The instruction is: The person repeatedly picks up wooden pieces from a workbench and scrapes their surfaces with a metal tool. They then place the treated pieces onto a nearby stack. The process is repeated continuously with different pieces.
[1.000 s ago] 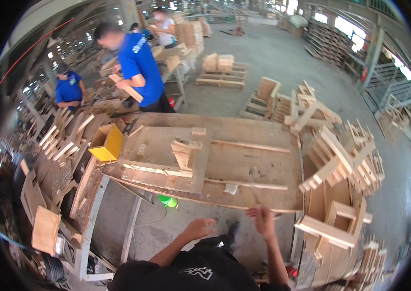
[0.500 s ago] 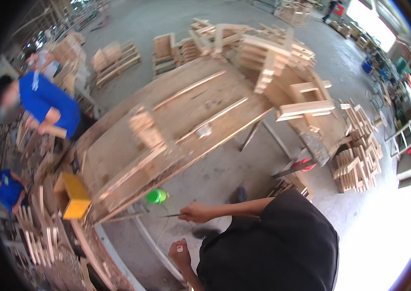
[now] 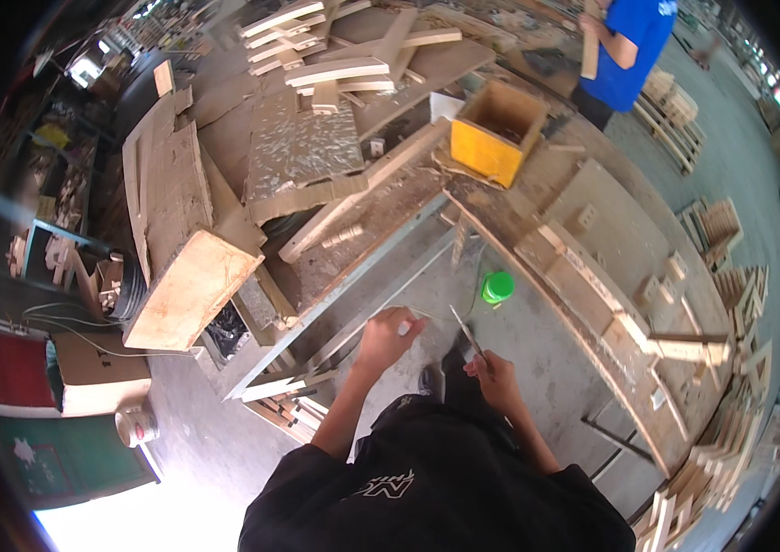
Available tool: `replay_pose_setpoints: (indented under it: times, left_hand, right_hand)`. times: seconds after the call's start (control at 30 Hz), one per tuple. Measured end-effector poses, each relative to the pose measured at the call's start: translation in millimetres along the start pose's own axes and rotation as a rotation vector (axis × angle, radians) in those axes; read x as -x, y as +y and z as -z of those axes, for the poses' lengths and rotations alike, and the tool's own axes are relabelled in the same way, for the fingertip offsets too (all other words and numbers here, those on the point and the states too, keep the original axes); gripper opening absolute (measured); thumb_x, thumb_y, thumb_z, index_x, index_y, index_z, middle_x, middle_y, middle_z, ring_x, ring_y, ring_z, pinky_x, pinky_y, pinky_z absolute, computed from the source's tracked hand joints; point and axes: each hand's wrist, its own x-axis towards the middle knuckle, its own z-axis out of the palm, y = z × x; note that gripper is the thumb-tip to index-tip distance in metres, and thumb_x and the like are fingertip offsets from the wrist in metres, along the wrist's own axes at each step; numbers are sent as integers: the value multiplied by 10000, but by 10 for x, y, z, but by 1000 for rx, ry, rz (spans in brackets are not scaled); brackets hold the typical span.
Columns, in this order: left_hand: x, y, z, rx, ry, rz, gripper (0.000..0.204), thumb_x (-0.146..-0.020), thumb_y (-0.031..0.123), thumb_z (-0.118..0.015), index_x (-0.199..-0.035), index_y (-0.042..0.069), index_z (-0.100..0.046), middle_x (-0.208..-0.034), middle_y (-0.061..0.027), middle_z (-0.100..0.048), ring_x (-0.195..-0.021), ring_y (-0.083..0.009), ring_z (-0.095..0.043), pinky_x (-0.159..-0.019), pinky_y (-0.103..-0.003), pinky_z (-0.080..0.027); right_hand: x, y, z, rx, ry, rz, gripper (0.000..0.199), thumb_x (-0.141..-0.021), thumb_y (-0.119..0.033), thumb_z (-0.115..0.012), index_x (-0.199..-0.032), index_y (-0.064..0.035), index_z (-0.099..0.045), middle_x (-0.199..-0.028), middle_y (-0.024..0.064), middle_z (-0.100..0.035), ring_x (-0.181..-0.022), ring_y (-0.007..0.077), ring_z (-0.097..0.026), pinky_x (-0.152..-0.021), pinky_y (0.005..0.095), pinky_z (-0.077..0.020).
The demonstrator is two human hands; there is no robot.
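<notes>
My right hand is closed round a slim, pointed, blade-like tool, which sticks up and away to the left; its exact kind is unclear. My left hand is held a little to the left with curled fingers. A small white bit shows at its fingertips, too small to name. Both hands are in the gap in front of the workbenches, touching neither. Beyond the tool, a bright green container is low down beside the right bench.
A yellow open box stands where the left workbench and right workbench meet. Joined wooden pieces lie at the back. A thick board juts out at left. A co-worker in blue holds wood at upper right.
My view has swung left, so the yellow box and the co-worker appear farther right. My right hand still grips the tool, which now points more upward. My left hand stays curled.
</notes>
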Motion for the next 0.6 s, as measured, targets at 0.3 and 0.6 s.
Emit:
replay_pose_setpoints:
  times: [0.3,0.6]
  left_hand:
    - [-1204,-333,237,173,384,13,60,-807,-11,-637,-862,11,-644,-811,-143,-670,-703,-272,-662,-609,-353,-506]
    - [-4327,-702,1936,16,877,-83,292,-756,126,-738,-997,3,-630,-931,-128,-685,-797,-228,-676,-696,-347,-533]
  right_hand:
    - [-1790,-319,325,19,71,136,300,-992,-195,-462,-844,35,-587,-755,117,-682,-667,169,-654,-629,301,-517]
    - [-2861,-779,497,12,102,107,284,-992,-190,-474,-845,24,-587,-739,129,-666,-684,180,-657,-637,301,-510]
